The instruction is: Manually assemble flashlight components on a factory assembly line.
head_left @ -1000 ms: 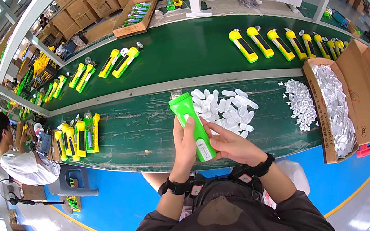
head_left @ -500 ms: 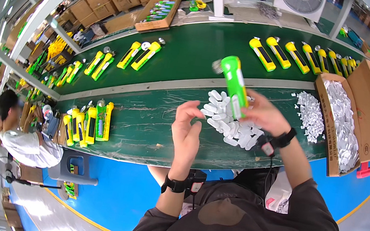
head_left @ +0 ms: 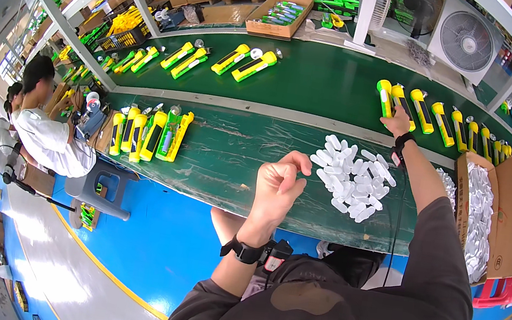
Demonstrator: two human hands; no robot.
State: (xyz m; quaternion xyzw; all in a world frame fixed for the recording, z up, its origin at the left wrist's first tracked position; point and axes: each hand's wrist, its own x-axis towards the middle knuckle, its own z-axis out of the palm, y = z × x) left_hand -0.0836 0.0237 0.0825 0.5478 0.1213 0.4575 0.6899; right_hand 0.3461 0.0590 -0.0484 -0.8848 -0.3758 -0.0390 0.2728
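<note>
My right hand (head_left: pixel 396 120) reaches out over the green belt and grips the lower end of a yellow-and-green flashlight (head_left: pixel 384 94). That flashlight stands at the left end of a row of similar ones with dark panels, such as the flashlight (head_left: pixel 421 112) beside it. Over the near bench, my left hand (head_left: pixel 278 188) is closed, its fingers curled toward the thumb, and nothing shows in it. Just to its right lies a loose pile of small, clear-white oblong plastic pieces (head_left: pixel 353 180).
On the bench's left stands a cluster of flashlights (head_left: pixel 152 136). More flashlights (head_left: pixel 255 67) lie farther along the belt. At right is an open cardboard box (head_left: pixel 508 221) of white pieces. A fan (head_left: pixel 467 38) stands behind; a person in white (head_left: pixel 51 136) sits at left.
My right hand has carried the flashlight from above the white pieces to the row on the belt. My left hand's fingers have curled in. The view has shifted.
</note>
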